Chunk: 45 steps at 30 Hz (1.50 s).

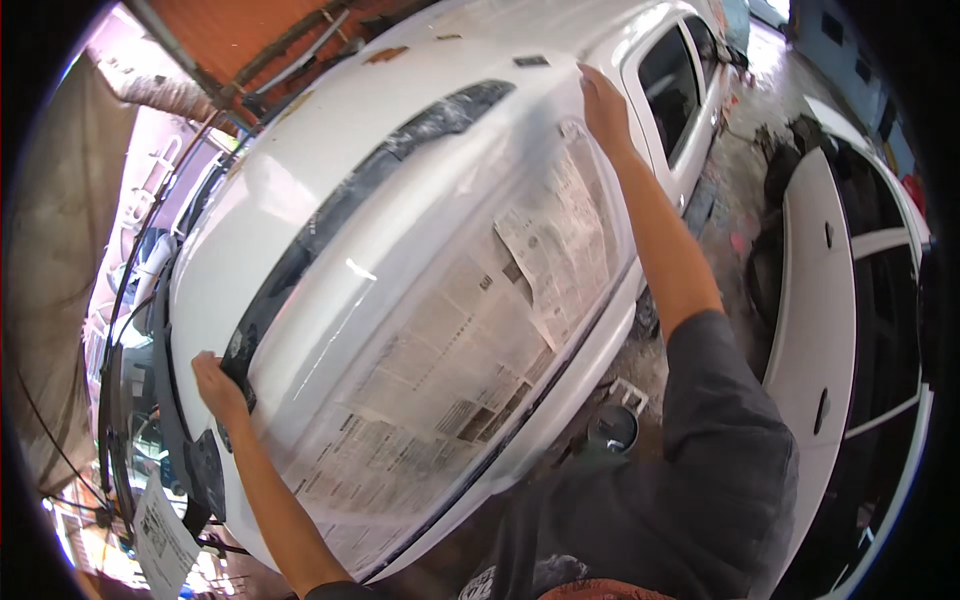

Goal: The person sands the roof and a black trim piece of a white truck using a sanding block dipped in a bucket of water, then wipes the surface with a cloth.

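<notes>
On the white car (390, 110), a long panel beside a dark curved strip (380, 150) is covered with newspaper sheets (450, 330) under translucent plastic sheeting (330, 290). My right hand (606, 105) is at the upper right corner of the sheeting, fingers curled at its edge; whether they pinch it is hard to make out. My left hand (218, 385) is at the other end, fingers bent beside the dark strip's lower end; what, if anything, they hold is hidden.
Detached white car doors (808, 290) stand along the right. A dark bucket (612, 430) sits on the floor (715, 250) below the car. A loose printed sheet (160, 540) hangs at lower left, near brown cloth (60, 280). An orange surface (230, 35) is at the top left.
</notes>
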Available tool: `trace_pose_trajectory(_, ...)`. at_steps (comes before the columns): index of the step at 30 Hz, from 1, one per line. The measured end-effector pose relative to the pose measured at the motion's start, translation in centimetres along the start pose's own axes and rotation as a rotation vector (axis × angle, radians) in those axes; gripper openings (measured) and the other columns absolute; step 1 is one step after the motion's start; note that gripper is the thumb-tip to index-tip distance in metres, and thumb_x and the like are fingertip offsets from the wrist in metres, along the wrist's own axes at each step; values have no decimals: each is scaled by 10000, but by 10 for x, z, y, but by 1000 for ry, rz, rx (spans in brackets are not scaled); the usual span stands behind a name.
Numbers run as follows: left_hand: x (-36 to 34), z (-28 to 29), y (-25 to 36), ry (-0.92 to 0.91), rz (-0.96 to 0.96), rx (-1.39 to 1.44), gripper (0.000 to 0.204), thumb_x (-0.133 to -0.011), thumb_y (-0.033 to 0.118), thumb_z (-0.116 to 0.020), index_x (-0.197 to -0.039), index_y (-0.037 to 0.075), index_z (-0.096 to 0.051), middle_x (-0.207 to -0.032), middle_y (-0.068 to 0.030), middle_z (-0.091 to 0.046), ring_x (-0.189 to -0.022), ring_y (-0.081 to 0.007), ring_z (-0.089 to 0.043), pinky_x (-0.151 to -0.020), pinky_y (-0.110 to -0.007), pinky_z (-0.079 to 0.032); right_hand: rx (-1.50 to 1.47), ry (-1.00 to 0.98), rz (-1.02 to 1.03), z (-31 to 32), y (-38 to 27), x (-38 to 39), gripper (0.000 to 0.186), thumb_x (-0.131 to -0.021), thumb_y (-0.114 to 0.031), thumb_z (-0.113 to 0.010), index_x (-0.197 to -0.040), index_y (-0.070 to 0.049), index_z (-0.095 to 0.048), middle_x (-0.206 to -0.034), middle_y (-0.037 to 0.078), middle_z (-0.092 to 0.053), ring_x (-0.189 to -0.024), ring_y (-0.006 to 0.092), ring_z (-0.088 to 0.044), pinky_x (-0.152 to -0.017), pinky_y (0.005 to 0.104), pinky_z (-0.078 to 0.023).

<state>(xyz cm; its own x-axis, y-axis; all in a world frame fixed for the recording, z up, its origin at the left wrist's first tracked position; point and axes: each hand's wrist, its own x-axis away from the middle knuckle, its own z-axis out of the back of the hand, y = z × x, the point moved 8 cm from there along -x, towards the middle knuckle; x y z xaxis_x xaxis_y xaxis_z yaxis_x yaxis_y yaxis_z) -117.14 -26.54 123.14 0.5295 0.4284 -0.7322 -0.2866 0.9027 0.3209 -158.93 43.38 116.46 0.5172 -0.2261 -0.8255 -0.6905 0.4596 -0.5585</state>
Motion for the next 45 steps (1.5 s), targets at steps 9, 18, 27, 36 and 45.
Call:
trace_pose_trajectory(9, 261, -105, 265, -299, -403, 628, 430, -1113, 306, -321, -1031, -12, -600, -1143, -196, -625, -1009, -331, -602, -967, -473, -475, 505, -236, -1131, 277, 131, 650, 272, -936, -100, -572, -1166, 10, -666, -1157, 237, -689, -1099, 424, -637, -963, 446, -494)
trace_pose_trajectory(18, 705, -272, 299, -1798, 258, 810, 192, -1028, 134, -554, -1115, -12, -643, -1107, -121, -659, -963, -191, -646, -848, -310, -514, 676, -1119, -1591, 332, 80, 965, 315, -875, -183, -599, -1141, -30, -670, -1125, 243, -692, -1076, 432, -646, -951, 507, -516)
trace_pose_trajectory(27, 841, -327, 158, -1920, 655, 397, 247, -1070, 196, -494, -1156, 3, -621, -1139, -97, -655, -998, -169, -637, -859, -303, -525, 647, -1133, -1186, 225, 202, 1029, 310, -861, -106, -595, -1162, -42, -633, -1165, 196, -665, -1114, 388, -632, -942, 523, -511)
trace_pose_trajectory(36, 924, -347, 81, -1904, 820, 212, 233, -1069, 163, -493, -1176, -3, -617, -1169, -112, -660, -1013, -178, -643, -897, -308, -516, 583, -1281, -1548, 214, 375, 1137, 301, -859, -136, -640, -1130, -30, -716, -1227, 227, -681, -1151, 362, -664, -964, 463, -538)
trace_pose_trajectory(45, 954, -392, 110, -1975, 686, 275, 276, -1083, 204, -465, -1196, -6, -605, -1171, -118, -644, -1022, -199, -631, -891, -329, -522, 734, -1345, -1688, 246, 379, 1226, 378, -837, -164, -665, -1208, -115, -718, -1296, 169, -671, -1191, 342, -655, -982, 475, -525)
